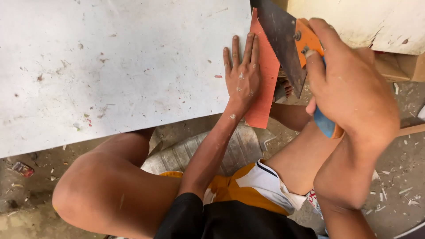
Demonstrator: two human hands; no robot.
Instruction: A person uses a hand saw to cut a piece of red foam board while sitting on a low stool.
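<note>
My left hand (241, 75) lies flat, fingers spread, on an orange-red strip (264, 84) at the right edge of a large white board (110, 66). My right hand (349, 88) grips the orange and blue handle (325, 124) of a hand saw. Its dark toothed blade (283, 40) runs along the strip's right edge, just right of my left fingers.
I crouch over the work, with my bare knee (93, 194) under the board's front edge. A crumpled grey sheet (208, 152) lies on the dusty floor (398, 177), which is littered with chips. Pale boards (367, 22) and a cardboard piece (400, 66) sit at the upper right.
</note>
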